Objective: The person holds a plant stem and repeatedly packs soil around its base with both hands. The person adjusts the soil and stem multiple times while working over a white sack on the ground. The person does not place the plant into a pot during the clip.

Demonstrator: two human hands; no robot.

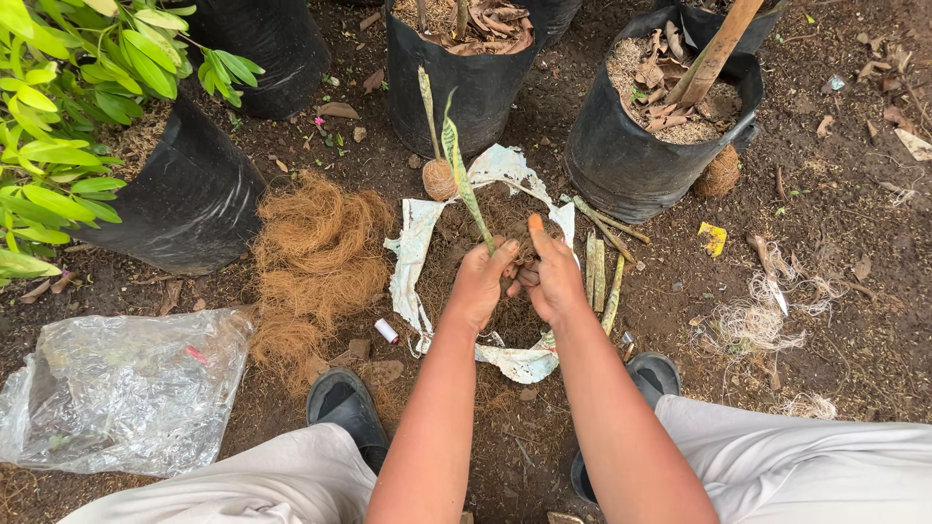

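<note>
Cutting (464, 180), green and narrow, stands tilted over the white sack (413, 257), which lies opened flat on the dirt with a heap of brown soil mix on it. Left hand (480, 283) is wrapped round the cutting's base, fingers closed on it. Right hand (550, 277) presses in from the other side, touching the left, thumb up; fingers curled around the same clump, so both grip the cutting's root end. Second cutting (428, 112) with a fibre-wrapped ball at its base stands just behind, at the sack's far edge. Coir pile (316, 247) sits left of the sack. Cut stalks (600, 277) lie just right of it. Clear plastic bag (121, 388) near left. Black grow bags (660, 146) ring the far side. Dark shoes (345, 403) flank the sack's near edge.
</note>
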